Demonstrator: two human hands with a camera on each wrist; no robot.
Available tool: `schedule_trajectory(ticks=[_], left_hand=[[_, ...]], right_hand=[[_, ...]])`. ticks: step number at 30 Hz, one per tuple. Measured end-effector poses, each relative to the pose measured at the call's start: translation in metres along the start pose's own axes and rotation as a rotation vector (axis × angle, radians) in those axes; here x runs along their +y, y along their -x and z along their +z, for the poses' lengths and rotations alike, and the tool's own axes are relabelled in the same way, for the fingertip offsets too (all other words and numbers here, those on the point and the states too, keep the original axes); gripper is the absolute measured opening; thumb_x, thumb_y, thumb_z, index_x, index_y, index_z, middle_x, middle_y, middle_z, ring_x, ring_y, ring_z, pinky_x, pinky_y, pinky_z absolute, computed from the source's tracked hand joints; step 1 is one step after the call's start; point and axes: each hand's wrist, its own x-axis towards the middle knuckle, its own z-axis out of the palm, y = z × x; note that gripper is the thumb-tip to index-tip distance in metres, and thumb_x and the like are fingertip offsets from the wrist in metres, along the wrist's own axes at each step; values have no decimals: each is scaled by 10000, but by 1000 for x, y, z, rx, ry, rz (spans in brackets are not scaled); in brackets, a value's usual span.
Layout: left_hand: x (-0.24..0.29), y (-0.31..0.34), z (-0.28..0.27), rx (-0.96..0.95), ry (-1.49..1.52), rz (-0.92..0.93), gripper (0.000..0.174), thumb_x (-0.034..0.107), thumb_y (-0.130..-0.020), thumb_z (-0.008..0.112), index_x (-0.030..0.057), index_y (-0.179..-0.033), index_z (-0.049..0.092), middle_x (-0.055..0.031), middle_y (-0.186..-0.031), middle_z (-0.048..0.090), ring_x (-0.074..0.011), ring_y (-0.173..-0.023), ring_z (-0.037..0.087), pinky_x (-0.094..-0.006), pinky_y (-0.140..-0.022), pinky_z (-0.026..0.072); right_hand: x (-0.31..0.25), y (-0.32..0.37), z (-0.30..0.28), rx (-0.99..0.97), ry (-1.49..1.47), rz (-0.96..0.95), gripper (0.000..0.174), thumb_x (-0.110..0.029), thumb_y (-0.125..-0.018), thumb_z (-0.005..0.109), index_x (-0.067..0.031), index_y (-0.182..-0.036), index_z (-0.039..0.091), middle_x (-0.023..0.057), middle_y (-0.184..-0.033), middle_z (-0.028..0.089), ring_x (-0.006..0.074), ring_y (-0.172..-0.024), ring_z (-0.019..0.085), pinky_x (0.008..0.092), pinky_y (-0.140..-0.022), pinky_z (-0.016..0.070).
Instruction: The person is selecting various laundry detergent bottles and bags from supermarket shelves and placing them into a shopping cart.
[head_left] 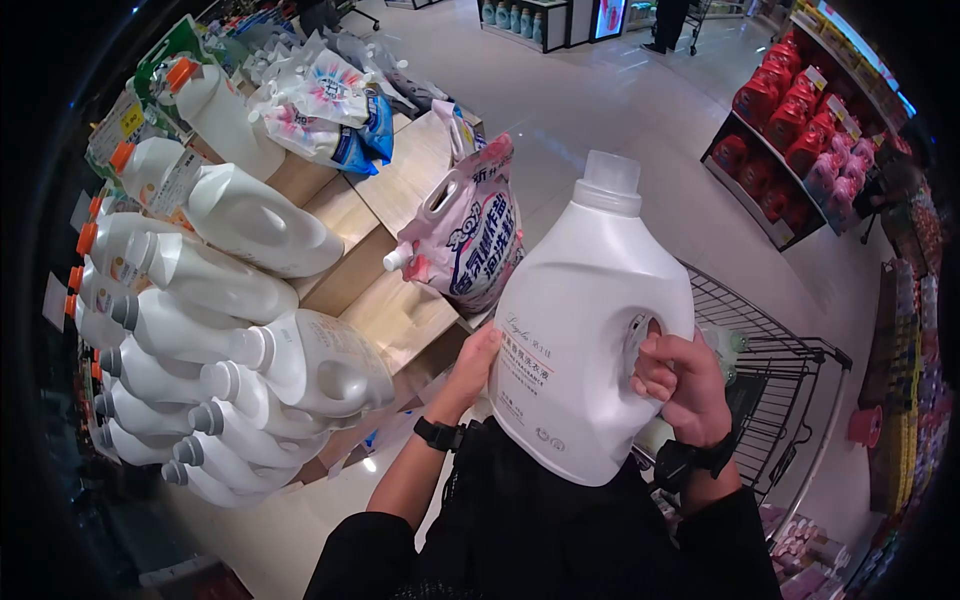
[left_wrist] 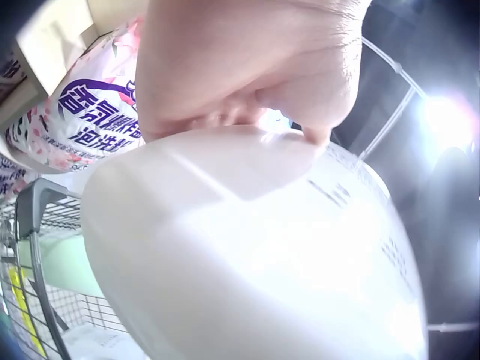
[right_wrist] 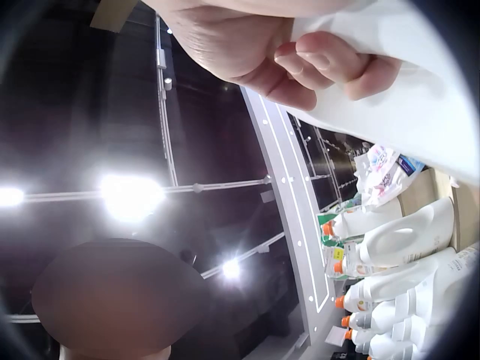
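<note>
The right hand (head_left: 680,385) curls its grip through the handle of the white detergent bottle (head_left: 575,330). The left hand (head_left: 475,362) holds the bottle's side. The bottle is upright above the shopping cart (head_left: 780,345).

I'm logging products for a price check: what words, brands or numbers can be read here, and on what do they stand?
White detergent bottle: a script brand word and lines of Chinese print on its label, too small to read.
Pink refill pouch: large blue Chinese characters, too blurred to quote safely.
Yellow tag on the shelf: too small to read.
Shelf bottles: no text can be read.
</note>
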Motion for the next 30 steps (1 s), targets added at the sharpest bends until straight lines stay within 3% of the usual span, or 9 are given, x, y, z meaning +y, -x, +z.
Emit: schedule_trajectory(ticks=[2,4,5,8,11,15,19,26,30], left_hand=[[-9,2,8,208,-251,48,351,252,-974,529,-40,-1164,570,-64,-1041,639,-103,-952,563,-271,-852,454],[10,23,26,395,-451,271,267,137,-832,681,-18,-1033,597,-91,-966,642,-167,-903,596,-305,-811,474],[32,40,39,377,-539,370,250,119,-789,691,-5,-989,608,-111,-919,624,-237,-909,610,-316,-825,476],[45,73,62,-16,-486,446,475,102,-764,681,15,-1202,518,-143,-1084,582,-291,-1016,575,-357,-915,452],[14,76,77,58,-599,396,636,88,-722,688,14,-1294,419,-168,-1129,564,-337,-1071,550,-394,-942,440],[-9,65,78,122,-545,362,713,80,-686,705,-13,-1310,371,-228,-1069,579,-408,-1029,565,-441,-883,466],[-29,53,61,109,-508,380,693,68,-634,723,41,-1269,447,-112,-947,580,-335,-928,568,-421,-807,463],[-47,41,23,21,-471,288,641,31,-609,682,34,-1221,490,-132,-1040,600,-341,-984,549,-382,-842,451],[-45,36,47,16,-618,344,593,12,-666,666,33,-1230,484,-143,-1045,622,-331,-968,600,-361,-807,489]], right_hand=[[20,2,17,27,88,14,110,-46,-803,615,-41,-775,509,-21,-514,388,76,-384,354,253,-464,395],[44,-6,28,120,136,-52,139,-58,-796,632,-36,-767,498,-20,-534,388,78,-393,355,251,-466,401],[55,-11,31,90,171,-23,139,-58,-796,632,-36,-767,498,-20,-534,388,78,-393,355,251,-466,401],[85,-24,30,239,155,-134,155,-49,-818,621,-42,-750,482,-7,-540,406,86,-411,375,257,-476,422],[103,-35,26,199,152,-182,152,-47,-833,623,-44,-771,485,2,-559,426,95,-433,399,261,-479,424],[119,-43,19,138,214,-168,122,-117,-889,590,-41,-840,508,20,-600,451,126,-573,468,278,-627,426],[139,-46,16,122,269,-115,125,-134,-906,601,-21,-871,562,45,-746,554,146,-729,532,286,-716,422],[153,-56,14,11,254,15,82,-65,-891,629,8,-928,628,74,-898,647,140,-860,601,274,-810,443],[115,-44,-6,-143,208,189,288,-34,-886,609,49,-1159,571,110,-1153,620,160,-1079,576,290,-969,416]])
